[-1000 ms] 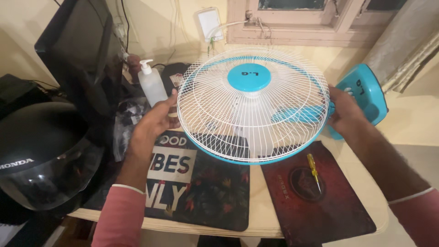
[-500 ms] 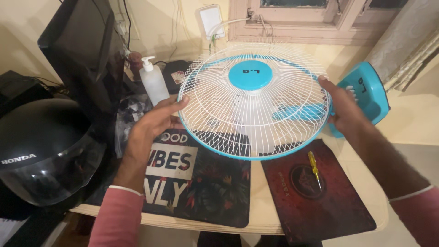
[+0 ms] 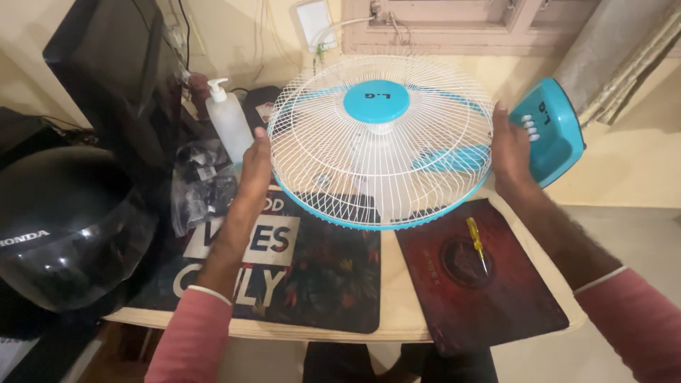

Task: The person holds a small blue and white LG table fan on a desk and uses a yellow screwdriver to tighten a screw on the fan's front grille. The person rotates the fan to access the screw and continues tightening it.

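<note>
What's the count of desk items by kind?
Fan: 1
Mouse mats: 2
Screwdriver: 1
Pump bottle: 1
Helmet: 1
Total: 6

One head-worn view, steeply down and close over the desk (image 3: 397, 312).

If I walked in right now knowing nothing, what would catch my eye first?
A big round table fan with a white wire grille and a blue centre cap fills the middle, gripped at its rim by the left hand and the right hand. At far left sits a glossy black helmet. Below the fan, a yellow-handled screwdriver lies on a dark red mat.
</note>
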